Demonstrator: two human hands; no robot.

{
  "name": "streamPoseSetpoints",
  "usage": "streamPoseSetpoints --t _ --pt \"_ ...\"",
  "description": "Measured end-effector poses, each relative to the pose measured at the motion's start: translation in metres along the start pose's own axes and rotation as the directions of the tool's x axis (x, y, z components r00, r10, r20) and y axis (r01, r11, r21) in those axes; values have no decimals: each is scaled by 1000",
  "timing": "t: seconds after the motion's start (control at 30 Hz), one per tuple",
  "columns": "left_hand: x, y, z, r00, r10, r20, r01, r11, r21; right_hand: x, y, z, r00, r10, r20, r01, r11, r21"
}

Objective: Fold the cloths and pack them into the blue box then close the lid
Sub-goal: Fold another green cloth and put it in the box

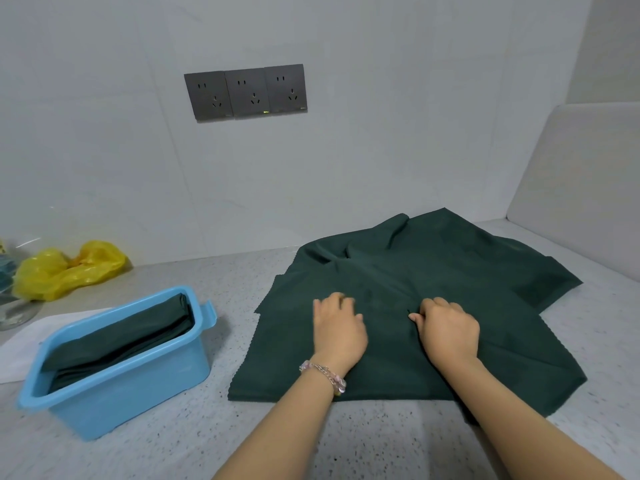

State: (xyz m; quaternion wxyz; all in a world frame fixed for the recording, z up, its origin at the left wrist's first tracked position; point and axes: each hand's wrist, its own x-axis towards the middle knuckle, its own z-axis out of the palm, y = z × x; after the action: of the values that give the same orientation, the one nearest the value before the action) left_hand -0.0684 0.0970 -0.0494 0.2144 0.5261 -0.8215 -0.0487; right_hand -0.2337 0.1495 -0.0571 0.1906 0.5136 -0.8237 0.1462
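Lying spread on the grey speckled counter (166,455), right of centre, the dark green cloths (450,271) overlap in a loose pile, the far part rumpled against the wall and the near part flatter, its near edge straight. Both hands rest on the near cloth, side by side and apart. The left hand (341,329) lies palm down with fingers bent and slightly blurred; whether it grips any fabric cannot be told. A pink bead bracelet (325,374) circles its wrist. The right hand (448,332) is curled, its thumb and fingertips pinching a small ridge of cloth at its left side.

To the left, well apart from the pile, the blue box (114,400) stands open on the counter. A folded cloth (121,341) of the same green lies inside it, tilted so its far end sits higher.

Behind the box a white sheet (17,348) lies flat. A crumpled yellow bag (69,268) sits far left by the wall, beside a glass item cut off by the frame. Three grey sockets (246,91) are set in the wall. A pale board (581,188) leans at far right.
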Motion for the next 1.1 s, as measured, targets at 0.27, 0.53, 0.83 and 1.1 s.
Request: streamPoseSetpoints --t 0.27,0.53,0.83,1.1 --pt "-16 23 16 929 49 367 -106 985 136 -26 61 -28 962 -200 185 95 884 458" --pt "-15 19 19 927 72 367 -130 982 135 -79 127 -45 922 -249 297 114 907 405" --pt "-25 2 11 927 101 361 -154 980 122 -35 121 -53 911 175 374 -378 717 586" --pt "-26 2 10 933 98 346 -151 980 130 -24 115 -51 905 306 294 -372 906 203"
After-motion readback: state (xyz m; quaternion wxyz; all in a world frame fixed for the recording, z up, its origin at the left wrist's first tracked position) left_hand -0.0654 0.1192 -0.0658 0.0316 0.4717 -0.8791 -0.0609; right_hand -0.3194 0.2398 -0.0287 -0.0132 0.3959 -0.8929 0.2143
